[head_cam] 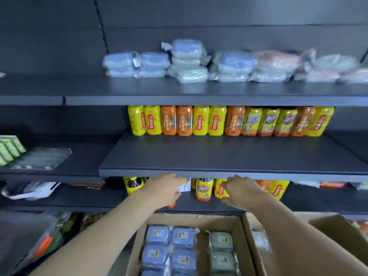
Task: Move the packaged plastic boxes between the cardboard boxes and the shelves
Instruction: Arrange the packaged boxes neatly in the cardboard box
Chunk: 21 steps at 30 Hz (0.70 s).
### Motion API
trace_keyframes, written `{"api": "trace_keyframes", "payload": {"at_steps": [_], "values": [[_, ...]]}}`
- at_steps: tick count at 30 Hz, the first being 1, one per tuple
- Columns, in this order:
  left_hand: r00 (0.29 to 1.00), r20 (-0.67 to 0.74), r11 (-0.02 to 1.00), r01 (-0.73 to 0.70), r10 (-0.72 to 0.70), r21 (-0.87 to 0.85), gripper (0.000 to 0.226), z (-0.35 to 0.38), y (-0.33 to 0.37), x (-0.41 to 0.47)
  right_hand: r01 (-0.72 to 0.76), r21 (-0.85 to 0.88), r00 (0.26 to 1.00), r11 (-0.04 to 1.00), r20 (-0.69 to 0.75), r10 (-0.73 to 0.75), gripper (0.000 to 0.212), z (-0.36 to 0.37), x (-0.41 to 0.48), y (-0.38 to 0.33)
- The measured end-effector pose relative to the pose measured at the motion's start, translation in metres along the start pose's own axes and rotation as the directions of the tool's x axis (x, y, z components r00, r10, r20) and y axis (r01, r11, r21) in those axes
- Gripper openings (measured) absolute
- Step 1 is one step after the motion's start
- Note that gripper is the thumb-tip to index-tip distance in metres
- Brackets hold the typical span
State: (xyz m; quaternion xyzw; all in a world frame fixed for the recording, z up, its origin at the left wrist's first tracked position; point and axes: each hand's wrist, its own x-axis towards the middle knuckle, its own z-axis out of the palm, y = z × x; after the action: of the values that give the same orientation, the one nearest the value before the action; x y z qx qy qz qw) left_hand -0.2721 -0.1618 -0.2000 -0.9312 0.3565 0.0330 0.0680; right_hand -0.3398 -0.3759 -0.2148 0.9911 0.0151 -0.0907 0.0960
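Our left grip [164, 189] is curled round a pale pack [185, 186] just under the middle shelf [219, 156], beside the bottles [203, 189]. Our right grip [242, 192] is curled near them; we cannot tell whether it grasps anything. More packs [180, 238] fill the near carton [189, 220] and line the top shelf [59, 86].

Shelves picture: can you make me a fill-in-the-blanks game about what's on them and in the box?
The shelf holding the wrapped plastic boxes is the ____ one in view.
The bottles one level below are yellow and ____.
The packs in the fuller cardboard box are blue or ____.
Missing words: top; orange; green.
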Motion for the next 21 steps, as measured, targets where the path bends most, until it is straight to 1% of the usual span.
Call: {"api": "trace_keyframes", "payload": {"at_steps": [2, 4, 7, 9, 12, 14, 17, 19, 21], "values": [[0.998, -0.062, 0.999, -0.006, 0.009, 0.045, 0.028, -0.031, 0.017, -0.009, 0.005, -0.036, 0.998, 0.999, -0.055, -0.007, 0.035, -0.024, -0.020, 0.017], [0.993, -0.113, 0.997, -0.024, 0.033, 0.079, 0.029, -0.058, 0.034, -0.018, 0.006, -0.055, 0.997, 0.998, -0.071, -0.010, 0.037, -0.046, -0.040, 0.030], [0.982, -0.164, 0.990, -0.072, 0.092, 0.124, 0.032, -0.105, 0.053, -0.028, 0.013, -0.017, 0.988, 1.000, -0.156, -0.015, 0.039, -0.081, -0.064, 0.051], [0.973, -0.203, 0.990, -0.094, 0.113, 0.101, 0.030, -0.140, 0.056, -0.031, 0.003, -0.020, 0.974, 1.000, -0.225, -0.008, 0.040, -0.110, -0.077, 0.064], [0.971, -0.233, 0.998, -0.060, 0.059, 0.003, 0.024, -0.186, 0.047, -0.026, -0.031, -0.082, 0.961, 0.996, -0.275, 0.007, 0.040, -0.150, -0.085, 0.080], [0.973, -0.231, 1.000, -0.028, 0.027, -0.002, 0.020, -0.205, 0.038, -0.016, -0.072, -0.103, 0.955, 0.992, -0.295, 0.038, 0.039, -0.171, -0.083, 0.087], [0.972, -0.232, 0.998, -0.015, 0.028, 0.057, 0.021, -0.222, 0.027, 0.003, -0.107, -0.108, 0.943, 0.988, -0.327, 0.066, 0.039, -0.195, -0.070, 0.100], [0.977, -0.211, 0.998, -0.027, 0.038, 0.053, 0.022, -0.228, 0.026, 0.010, -0.120, -0.118, 0.947, 0.986, -0.312, 0.078, 0.041, -0.208, -0.066, 0.107], [0.955, -0.289, 0.996, -0.054, 0.074, 0.076, 0.021, -0.239, -0.009, 0.053, -0.169, -0.124, 0.920, 0.978, -0.375, 0.112, 0.041, -0.231, -0.015, 0.115]]}}
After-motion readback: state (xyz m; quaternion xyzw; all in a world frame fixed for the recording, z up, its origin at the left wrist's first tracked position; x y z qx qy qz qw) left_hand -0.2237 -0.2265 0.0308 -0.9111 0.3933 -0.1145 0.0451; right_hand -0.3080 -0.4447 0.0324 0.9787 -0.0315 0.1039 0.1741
